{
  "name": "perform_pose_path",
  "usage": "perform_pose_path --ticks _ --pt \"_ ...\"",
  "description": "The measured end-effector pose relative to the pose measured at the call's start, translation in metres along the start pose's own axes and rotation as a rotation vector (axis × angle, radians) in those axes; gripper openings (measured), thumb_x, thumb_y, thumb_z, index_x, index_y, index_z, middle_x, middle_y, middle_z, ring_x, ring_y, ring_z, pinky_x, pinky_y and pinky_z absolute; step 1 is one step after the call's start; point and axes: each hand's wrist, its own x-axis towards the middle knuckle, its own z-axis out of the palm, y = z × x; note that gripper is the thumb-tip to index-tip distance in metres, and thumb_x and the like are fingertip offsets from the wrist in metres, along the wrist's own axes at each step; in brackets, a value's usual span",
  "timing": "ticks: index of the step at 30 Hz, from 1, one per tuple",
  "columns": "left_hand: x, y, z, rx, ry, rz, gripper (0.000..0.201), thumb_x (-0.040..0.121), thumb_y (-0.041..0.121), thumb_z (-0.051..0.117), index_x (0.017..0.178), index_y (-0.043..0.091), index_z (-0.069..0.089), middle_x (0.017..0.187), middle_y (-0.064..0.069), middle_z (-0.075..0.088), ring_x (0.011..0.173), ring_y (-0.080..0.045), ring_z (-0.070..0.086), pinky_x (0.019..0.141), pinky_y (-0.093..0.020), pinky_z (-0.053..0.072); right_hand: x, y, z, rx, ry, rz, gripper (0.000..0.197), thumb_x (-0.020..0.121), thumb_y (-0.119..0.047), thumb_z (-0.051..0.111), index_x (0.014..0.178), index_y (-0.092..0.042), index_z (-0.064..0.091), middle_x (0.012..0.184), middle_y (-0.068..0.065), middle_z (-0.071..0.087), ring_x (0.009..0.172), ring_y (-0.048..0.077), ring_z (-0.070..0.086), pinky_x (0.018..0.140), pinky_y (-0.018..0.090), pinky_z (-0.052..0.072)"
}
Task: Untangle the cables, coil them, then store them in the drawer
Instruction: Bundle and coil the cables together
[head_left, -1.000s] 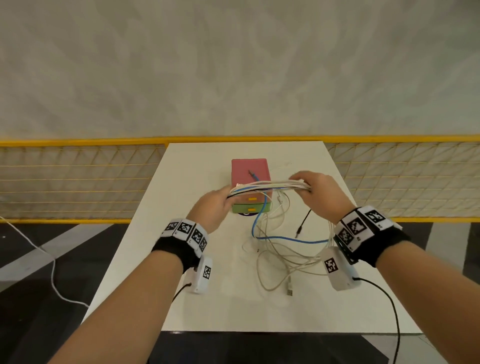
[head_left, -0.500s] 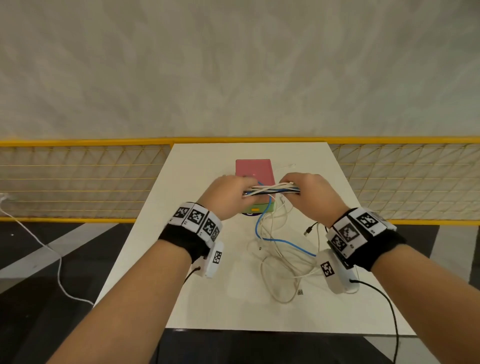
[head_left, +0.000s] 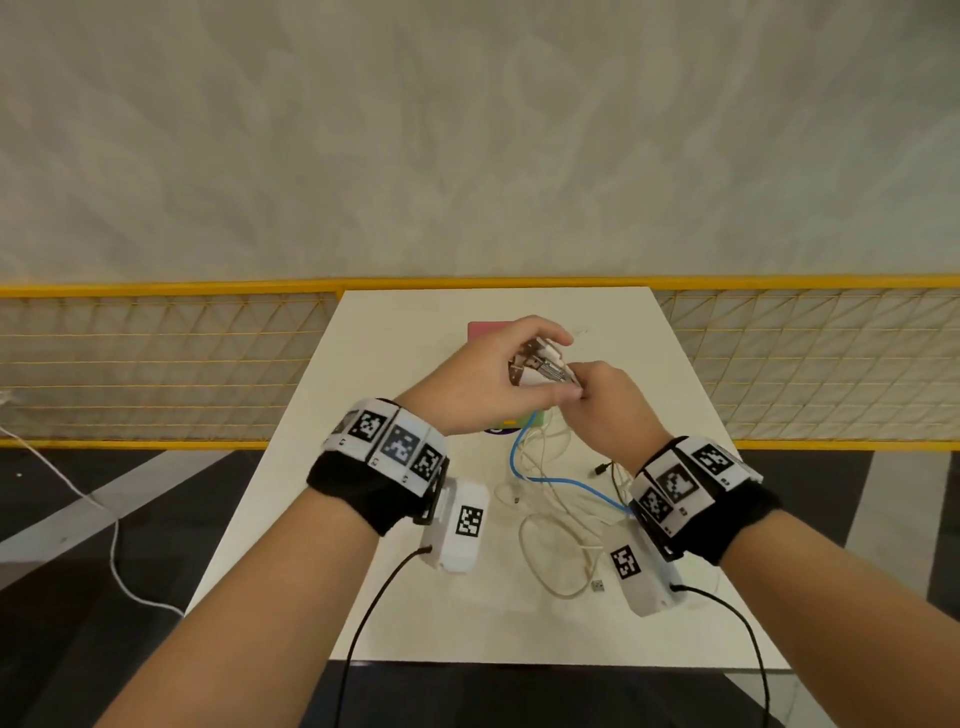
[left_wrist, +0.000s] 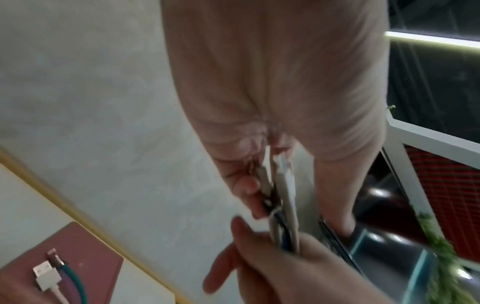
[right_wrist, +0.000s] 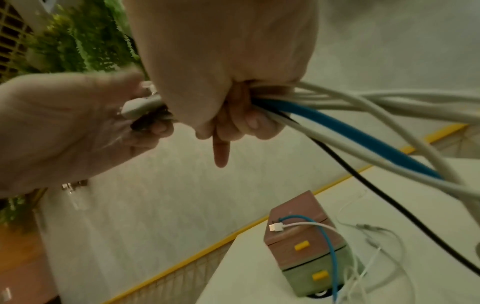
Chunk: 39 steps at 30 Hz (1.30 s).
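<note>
White table, cables bunched inside both hands' grip

White table, yellow mesh fence behind, grey wall, green plants.

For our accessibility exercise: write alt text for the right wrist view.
The right hand grips a bundle of white, blue and black cables, while the left hand holds their plug ends. Below, a small pink-and-green drawer box stands on the white table, cables draped over it.
</note>
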Motion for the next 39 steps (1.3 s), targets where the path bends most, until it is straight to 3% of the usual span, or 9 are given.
perform_pose_path --ticks 6,16,20,23,25,28,31,36,39 --pt "0.008 -0.005 0.021 0.297 0.287 0.112 0.047 0.096 0.046 0.030 0.086 0.013 0.062 0.076 0.016 0.041 0.081 -0.018 0.047 0.076 -0.025 0.031 -0.011 -0.029 0.004 0.297 -0.034 0.037 0.033 0.071 -0.015 0.050 0.043 -0.025 0.035 0.031 -0.009 0.039 0.048 0.023 0.041 0.052 0.032 0.034" --pt "0.006 0.004 0.016 -0.090 0.269 -0.038 0.023 0.086 0.019 0.072 0.092 0.002 0.058 0.083 -0.011 0.060 0.065 -0.003 0.052 0.053 -0.008 0.042 -0.005 -0.016 0.001 0.191 -0.010 0.054 0.013 0.082 -0.016 0.053 0.076 -0.009 0.061 0.058 0.003 0.054 0.052 0.019 0.046 0.054 0.033 0.037" --pt "0.007 -0.007 0.020 0.015 0.345 0.017 0.015 0.087 0.020 0.067 0.088 0.011 0.055 0.079 -0.001 0.056 0.079 -0.015 0.052 0.061 -0.017 0.045 -0.003 -0.027 -0.022 0.139 -0.202 -0.024 0.013 0.083 -0.017 0.055 0.070 -0.013 0.059 0.063 0.006 0.056 0.059 0.016 0.051 0.062 0.038 0.044" --pt "0.009 -0.007 0.022 0.135 0.386 0.103 0.013 0.088 0.020 0.061 0.091 0.010 0.053 0.081 0.006 0.049 0.075 -0.008 0.046 0.069 -0.022 0.039 -0.002 -0.035 -0.041 0.216 -0.447 -0.076 0.012 0.088 -0.010 0.056 0.077 -0.012 0.059 0.067 0.002 0.059 0.058 0.008 0.058 0.062 0.018 0.046" --pt "0.012 -0.006 0.020 0.218 0.348 0.145 0.014 0.090 0.019 0.057 0.094 0.007 0.053 0.087 0.003 0.049 0.076 -0.007 0.047 0.070 -0.024 0.041 -0.003 -0.037 -0.045 0.260 -0.526 -0.066 0.011 0.090 -0.011 0.055 0.080 -0.011 0.058 0.061 -0.006 0.058 0.054 0.009 0.056 0.059 0.020 0.046" --pt "0.014 -0.007 0.017 0.292 0.352 0.134 0.015 0.091 0.026 0.051 0.095 0.012 0.057 0.098 0.000 0.051 0.083 -0.015 0.054 0.074 -0.034 0.048 -0.005 -0.035 -0.036 0.288 -0.442 -0.075 0.026 0.094 -0.010 0.050 0.072 -0.025 0.050 0.042 -0.021 0.052 0.042 -0.003 0.046 0.050 0.013 0.039" --pt "0.016 -0.005 0.016 0.050 0.463 0.068 0.014 0.092 0.027 0.061 0.086 0.015 0.063 0.102 -0.004 0.052 0.082 0.002 0.055 0.078 -0.014 0.043 -0.009 -0.032 -0.025 0.321 -0.319 -0.133 0.033 0.095 -0.013 0.050 0.065 -0.025 0.045 0.041 -0.023 0.049 0.042 -0.004 0.045 0.049 0.013 0.033" --pt "0.015 -0.006 0.030 0.328 0.331 0.130 0.026 0.093 0.032 0.059 0.077 0.011 0.058 0.077 0.000 0.057 0.073 -0.013 0.053 0.068 -0.022 0.039 -0.005 -0.038 -0.005 0.258 -0.233 -0.189 0.039 0.080 0.009 0.058 0.074 -0.026 0.042 0.067 -0.016 0.046 0.058 -0.019 0.049 0.049 0.008 0.037" --pt "0.013 -0.009 0.030 0.321 0.399 0.166 0.028 0.092 0.020 0.060 0.067 0.013 0.050 0.063 0.006 0.048 0.062 -0.008 0.044 0.061 -0.019 0.034 -0.001 -0.027 0.006 0.268 -0.209 -0.138 0.028 0.074 0.003 0.067 0.074 -0.017 0.049 0.064 -0.009 0.046 0.051 -0.010 0.050 0.048 0.008 0.038"
